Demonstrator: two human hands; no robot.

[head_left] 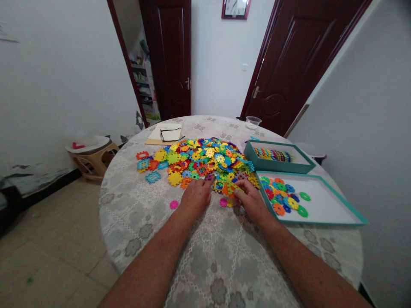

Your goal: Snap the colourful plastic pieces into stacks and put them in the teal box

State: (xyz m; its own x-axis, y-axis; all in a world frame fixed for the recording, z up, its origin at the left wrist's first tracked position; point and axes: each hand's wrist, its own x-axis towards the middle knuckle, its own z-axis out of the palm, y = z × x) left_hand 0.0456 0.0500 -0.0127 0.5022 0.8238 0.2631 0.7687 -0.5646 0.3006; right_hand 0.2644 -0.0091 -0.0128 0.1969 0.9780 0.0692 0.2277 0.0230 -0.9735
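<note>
A heaped pile of colourful plastic building pieces [205, 156], gear-shaped and square-framed, lies on the round table. At the pile's near edge, my left hand [196, 196] is closed, its fingers curled beside a purple piece [209, 177]; what they hold, if anything, is hidden. To its right, my right hand [251, 197] pinches an orange and yellow-green building piece [231, 189] between thumb and fingers. Just below that piece lie a pink disc [223, 202] and a yellow piece [230, 203]. Another pink disc [174, 205] rests left of my left hand.
Right of the pile, a shallow teal-edged lid [327, 199] holds several snowflake discs [279, 196]. Behind it stands a teal box [279, 164] with neat rows of discs. Glasses [170, 135] lie on papers at the back left. A clear plastic bowl [253, 122] sits at the far edge.
</note>
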